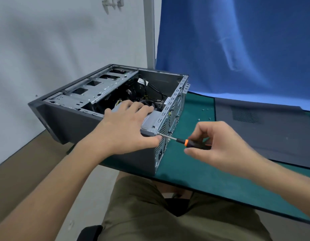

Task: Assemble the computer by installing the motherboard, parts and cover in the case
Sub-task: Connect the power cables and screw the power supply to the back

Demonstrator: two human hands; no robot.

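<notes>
One open case (77, 122) sat at ten o'clock on the worktop (194, 171), the left hand (126, 126) resting on it, grip wide. The right hand (220, 145), grip pinched, held one screwdriver (180, 140) against its rear; one cover (263, 136) lay at three o'clock.

The dark grey case (77, 122) lies on its side, open face up, with cables (151, 87) and a silver drive cage (91, 92) inside. The cover (265, 131) lies flat to its right. A black-and-orange screwdriver (182, 141), nearly level, has its tip at the upper corner of the rear panel (173, 115). Loose screws (205, 110) lie between case and cover.
</notes>
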